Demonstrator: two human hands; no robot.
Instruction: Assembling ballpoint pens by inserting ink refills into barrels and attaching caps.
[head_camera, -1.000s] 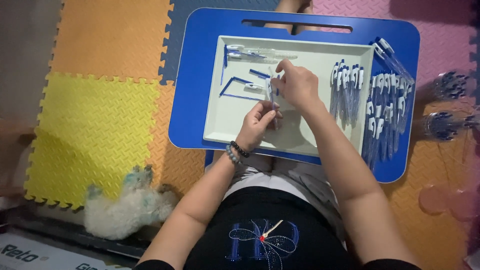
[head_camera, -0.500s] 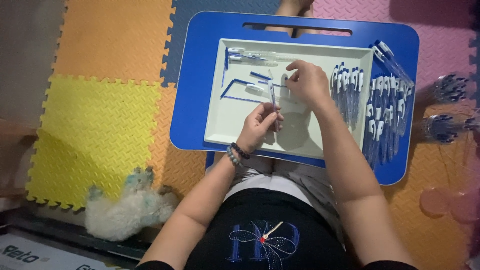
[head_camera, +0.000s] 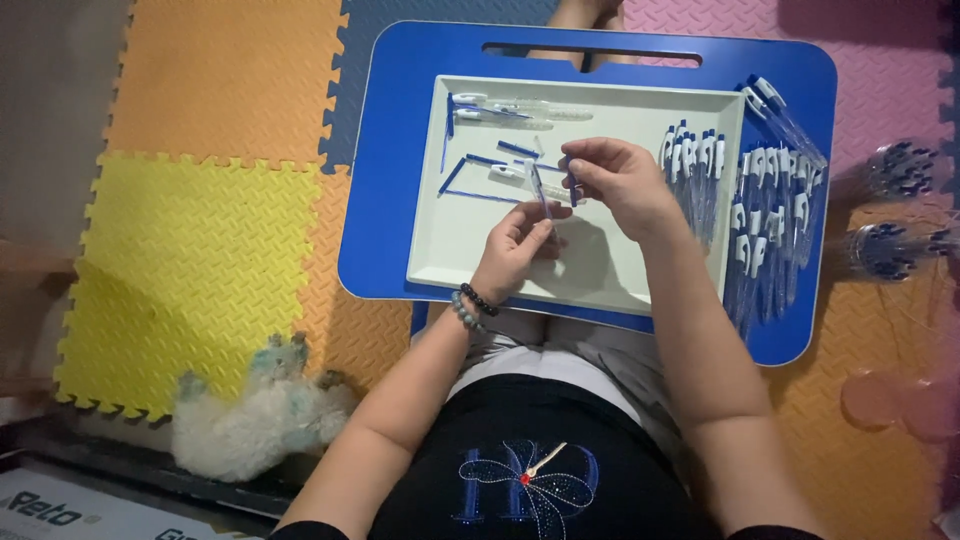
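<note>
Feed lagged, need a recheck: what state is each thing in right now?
Left hand: pinching a clear pen barrel, held upright above the tray.
Right hand: pinching a small blue part.
Pale tray: on the blue lap table, loose pen parts inside.
Finished pens: heaped at right.

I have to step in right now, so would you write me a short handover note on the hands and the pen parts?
Left hand: pinches a clear pen barrel upright over the tray.
Right hand: fingertips by the barrel's top, holding a small blue part; too small to tell more.
Loose parts: blue refills, clips and clear barrels in the tray's far left corner.
Done: finished pens piled at the tray's right edge and on the blue lap table.
Left: the loose parts.
</note>
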